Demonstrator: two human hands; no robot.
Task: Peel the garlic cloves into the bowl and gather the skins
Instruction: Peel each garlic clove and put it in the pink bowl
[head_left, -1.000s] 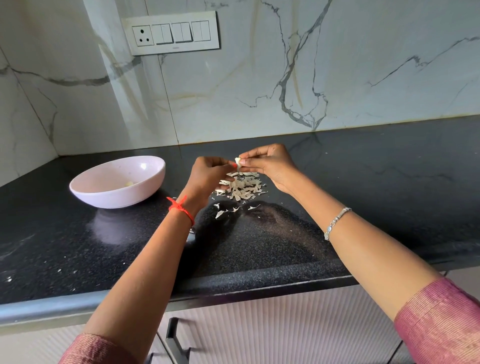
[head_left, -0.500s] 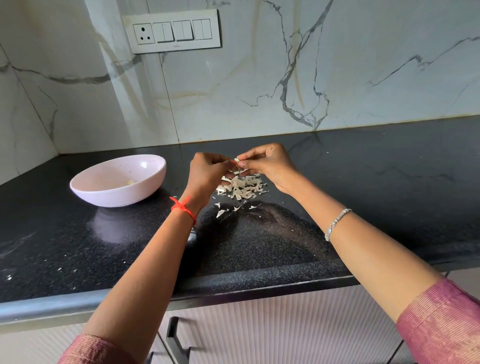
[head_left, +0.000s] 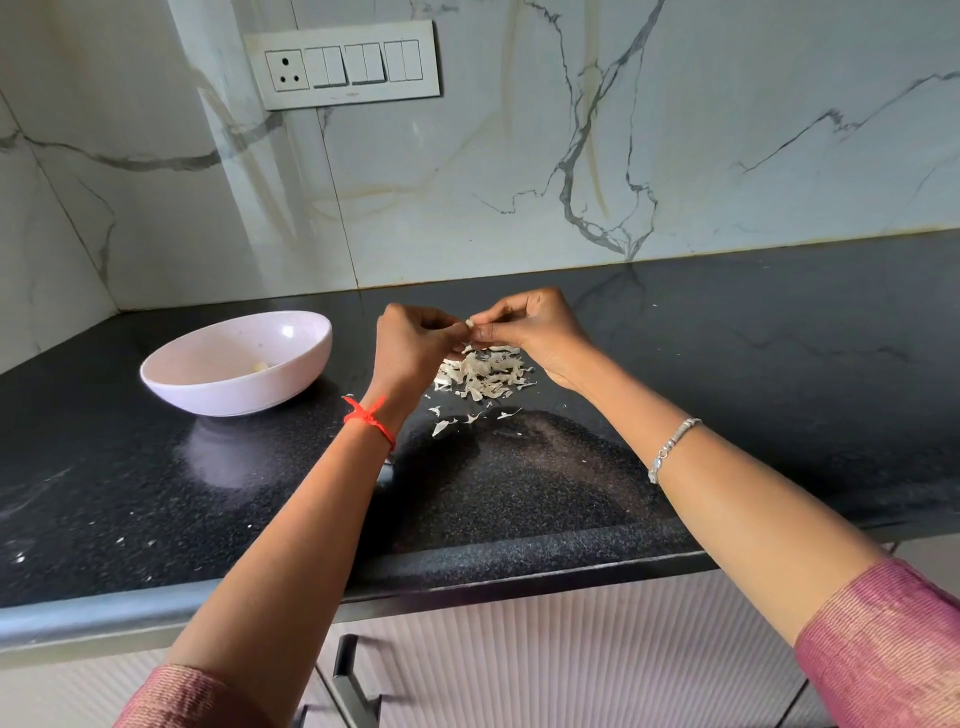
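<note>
Pinching a small garlic clove (head_left: 470, 322) between them at the centre of the frame, the left hand (head_left: 410, 349) and the right hand (head_left: 530, 327) meet with curled fingers just above a pile of pale skins (head_left: 483, 374) on the black counter (head_left: 727, 364). A few loose skin scraps (head_left: 441, 427) lie just below the pile. Left of the hands sits a pink bowl (head_left: 291, 379) with a peeled clove (head_left: 258, 366) inside. A white switch panel (head_left: 345, 65) hangs on the marble wall at upper left.
</note>
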